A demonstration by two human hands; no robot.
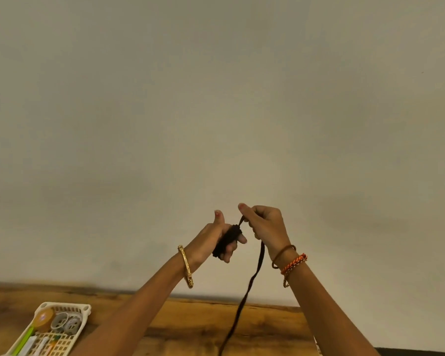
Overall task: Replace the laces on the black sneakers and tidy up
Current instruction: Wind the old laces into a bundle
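Both hands are raised in front of a plain wall. A dark brown shoelace (254, 278) is wound in several turns around the fingers of my left hand (217, 240), whose thumb points up. My right hand (266, 227) pinches the lace just above the coil, between thumb and fingers. From there the loose part of the lace hangs down past my right wrist and leaves the bottom of the frame. No sneakers are in view.
A wooden table (195, 327) runs along the bottom against the wall. A cream plastic basket (86, 310) at the lower left holds tape rolls, a green-handled tool and other small items.
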